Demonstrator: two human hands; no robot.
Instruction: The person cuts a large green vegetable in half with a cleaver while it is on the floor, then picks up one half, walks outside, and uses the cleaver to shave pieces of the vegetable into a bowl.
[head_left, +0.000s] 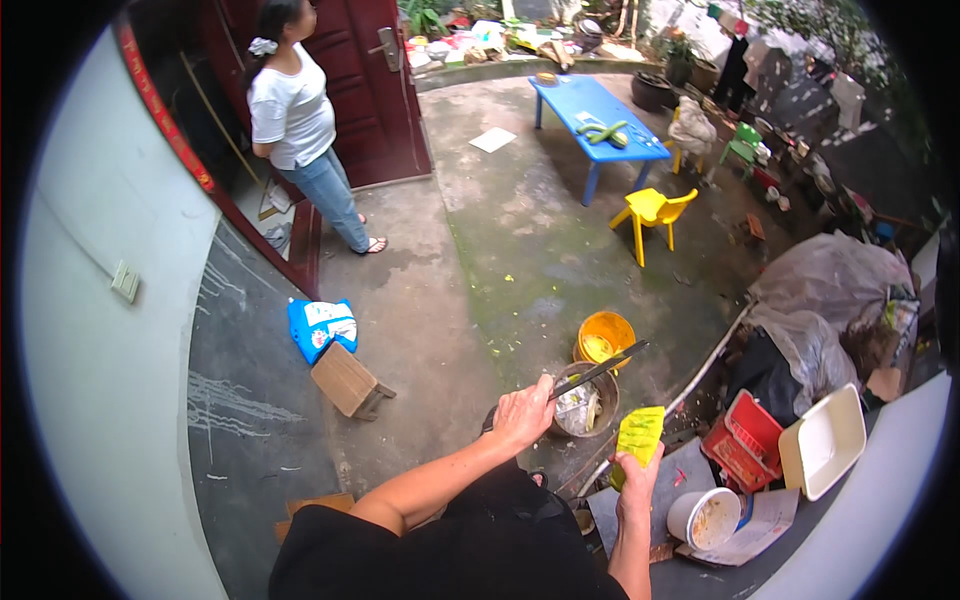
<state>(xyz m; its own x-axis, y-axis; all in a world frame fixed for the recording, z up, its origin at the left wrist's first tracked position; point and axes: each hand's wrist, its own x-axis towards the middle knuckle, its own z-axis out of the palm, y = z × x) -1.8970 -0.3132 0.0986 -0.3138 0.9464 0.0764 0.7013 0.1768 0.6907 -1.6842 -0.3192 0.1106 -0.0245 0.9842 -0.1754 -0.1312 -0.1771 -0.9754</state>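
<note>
My left hand (522, 414) grips one end of a long, thin dark tool (600, 369); the picture does not settle what kind. Its far end points up and right, across the view of two buckets. In my right hand (639, 474) is a creased yellow packet (640, 435) with dark marks on it, held upright by its lower part. Beneath the tool stands a round bin (613, 397) with plastic and other refuse inside. Just beyond it is an orange-yellow bucket (606, 324) with yellowish material at its bottom.
A person (294, 112) stands by the dark red door (360, 112). A wooden stool (346, 379) and blue bag (311, 330) lie left. Ahead are a blue table (577, 101) and yellow chair (652, 210). Right are a red basket (746, 442), cream basin (823, 442) and white tub (686, 517).
</note>
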